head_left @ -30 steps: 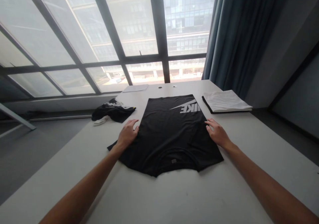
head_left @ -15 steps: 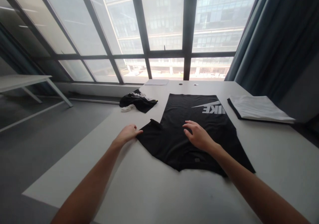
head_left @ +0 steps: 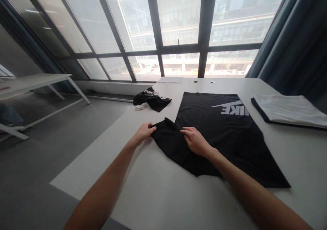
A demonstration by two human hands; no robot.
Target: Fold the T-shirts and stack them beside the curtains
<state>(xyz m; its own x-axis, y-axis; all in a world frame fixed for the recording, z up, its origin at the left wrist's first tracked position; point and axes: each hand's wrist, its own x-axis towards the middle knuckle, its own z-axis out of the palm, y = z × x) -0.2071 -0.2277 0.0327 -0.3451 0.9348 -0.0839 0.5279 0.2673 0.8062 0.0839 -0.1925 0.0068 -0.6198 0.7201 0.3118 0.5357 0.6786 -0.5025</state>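
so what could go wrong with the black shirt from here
The left hand seems to pinch the sleeve of the black shirt, so a tug might skew the whole shirt. The right hand is at the cloth near that sleeve; dragging could add creases. The crumpled clothes lie by the left edge of the table, and a bump might push them off.

A lane of tabletop (head_left: 281, 143) separates the black shirt (head_left: 217, 127) from the folded stack (head_left: 291, 109). A crumpled garment (head_left: 155, 102) obstructs passage beyond the sleeve (head_left: 165, 133).
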